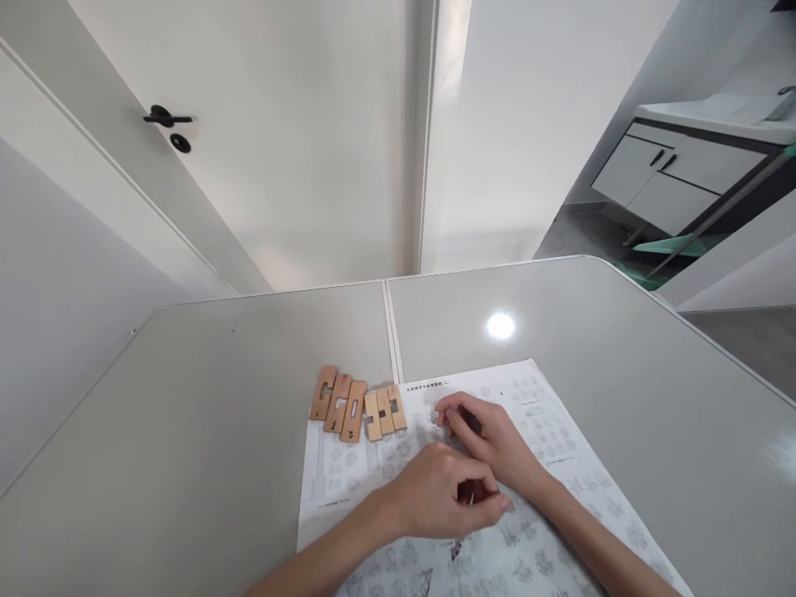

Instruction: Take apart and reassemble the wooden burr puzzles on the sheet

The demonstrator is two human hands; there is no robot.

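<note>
My left hand [441, 496] is over the lower middle of a printed sheet [590, 497], its fingers curled in and its thumb close to the fingertips; nothing shows in it. Just beyond, my right hand [491, 435] rests near the sheet with fingers bent towards the thumb, and I see nothing in it either. Left of both hands, three darker wooden pieces [353, 419] with slots and handwritten numerals lie side by side at the sheet's upper left corner. Beside them, nearer my right hand, are three paler notched wooden pieces [373, 419] set against each other.
The sheet lies on a grey table [186, 431] with a seam running away from me and a bright light reflection. Beyond its far edge is a white door [298, 149] with a black handle [165, 116]. A sink cabinet [684, 166] stands at the far right.
</note>
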